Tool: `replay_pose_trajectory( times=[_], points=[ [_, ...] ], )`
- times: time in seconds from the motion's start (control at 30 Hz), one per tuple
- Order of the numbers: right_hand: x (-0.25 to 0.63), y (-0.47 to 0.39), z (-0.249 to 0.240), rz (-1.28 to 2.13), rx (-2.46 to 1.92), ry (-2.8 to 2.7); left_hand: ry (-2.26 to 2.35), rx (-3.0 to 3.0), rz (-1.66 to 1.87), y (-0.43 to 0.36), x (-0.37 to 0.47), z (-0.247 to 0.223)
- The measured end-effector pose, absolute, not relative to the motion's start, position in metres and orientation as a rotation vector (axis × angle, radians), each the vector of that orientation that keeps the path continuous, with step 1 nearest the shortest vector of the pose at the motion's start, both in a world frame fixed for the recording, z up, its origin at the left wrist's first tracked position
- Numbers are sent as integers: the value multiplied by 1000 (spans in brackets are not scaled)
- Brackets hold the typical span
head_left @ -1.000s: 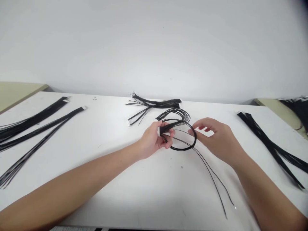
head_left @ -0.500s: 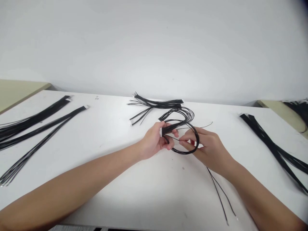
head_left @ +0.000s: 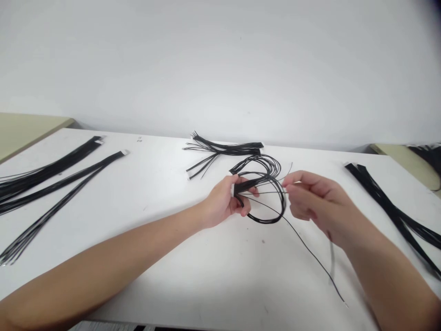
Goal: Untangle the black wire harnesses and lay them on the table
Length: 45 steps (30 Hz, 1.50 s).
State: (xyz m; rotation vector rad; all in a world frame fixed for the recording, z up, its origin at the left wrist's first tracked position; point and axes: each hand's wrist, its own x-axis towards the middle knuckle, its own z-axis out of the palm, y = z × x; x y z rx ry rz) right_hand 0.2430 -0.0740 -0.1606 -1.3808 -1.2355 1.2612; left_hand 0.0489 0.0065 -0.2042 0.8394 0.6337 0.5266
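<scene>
Near the middle of the table, my left hand (head_left: 223, 202) is closed around the end of a black wire harness (head_left: 272, 221), whose wires curve into loops to the right. A white connector (head_left: 233, 190) shows at that end, by the thumb. My right hand (head_left: 317, 202) pinches a thin black wire (head_left: 263, 193) that runs straight out from the connector, just right of the loops. Another loose wire (head_left: 305, 245) trails down to the right and ends in a small pale tip. What lies inside the left palm is hidden.
Several black wire bundles (head_left: 62, 170) with white connectors lie on the left of the white table (head_left: 155, 285). More bundles (head_left: 389, 202) lie at the right, and another (head_left: 230, 149) lies behind my hands. A white wall (head_left: 220, 69) stands at the back.
My right hand has moved right and slightly up, away from the connector, with a wire in its fingers. One loose wire now hangs separately below it. My left hand has barely moved.
</scene>
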Motion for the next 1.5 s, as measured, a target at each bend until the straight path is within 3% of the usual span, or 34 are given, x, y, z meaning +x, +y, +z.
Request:
replay_pose_trajectory(
  times=[0.2, 0.43, 0.53, 0.63, 1.0, 1.5],
  points=[
    [259, -67, -150, 1294, -976, -690, 555, 983, 422, 8, 49, -205],
    [245, -63, -158, 875, -1004, -700, 581, 1146, 392, 4, 47, -208],
    [245, -63, -159, 863, -973, -705, 586, 1243, 366, 0, 46, -206],
    [247, -66, -158, 871, -1002, -819, 553, 1344, 330, -3, 44, -204],
    [241, -83, -157, 401, -1221, -1813, 357, 1573, 353, -10, 41, -209],
    [237, -82, -149, 244, -1229, -1876, 292, 1739, 386, -8, 38, -209]
  ],
)
